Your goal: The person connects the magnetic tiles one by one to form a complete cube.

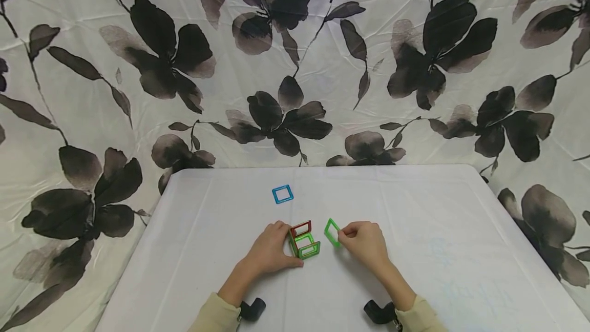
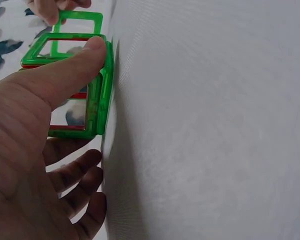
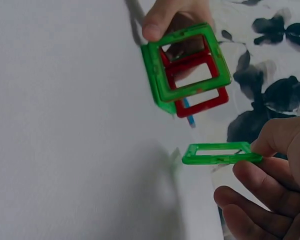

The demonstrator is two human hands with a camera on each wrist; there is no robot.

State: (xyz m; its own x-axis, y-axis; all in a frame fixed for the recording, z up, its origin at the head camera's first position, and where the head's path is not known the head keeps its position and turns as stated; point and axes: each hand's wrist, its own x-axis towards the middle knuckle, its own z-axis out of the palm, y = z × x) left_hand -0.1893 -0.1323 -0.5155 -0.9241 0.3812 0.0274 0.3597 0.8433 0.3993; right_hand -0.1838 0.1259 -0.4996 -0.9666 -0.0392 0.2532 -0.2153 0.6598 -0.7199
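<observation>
In the head view my left hand (image 1: 271,251) holds a small open box of magnetic tiles on the white table. Green square tiles (image 3: 218,54) and red ones (image 3: 202,107) make up its base and sides. My left thumb (image 2: 75,75) lies across a green tile, with the fingers on the box's far side. To the right, my right hand (image 1: 366,246) pinches a single green magnetic tile (image 3: 207,160) by one edge between thumb and fingers. A small gap separates that tile, tilted up, from the box's right side.
A blue square magnetic tile (image 1: 285,201) lies flat on the table (image 1: 221,209), beyond the box. Floral cloth (image 1: 350,76) hangs behind the table's far edge. Black wrist devices (image 1: 380,312) sit by both sleeves.
</observation>
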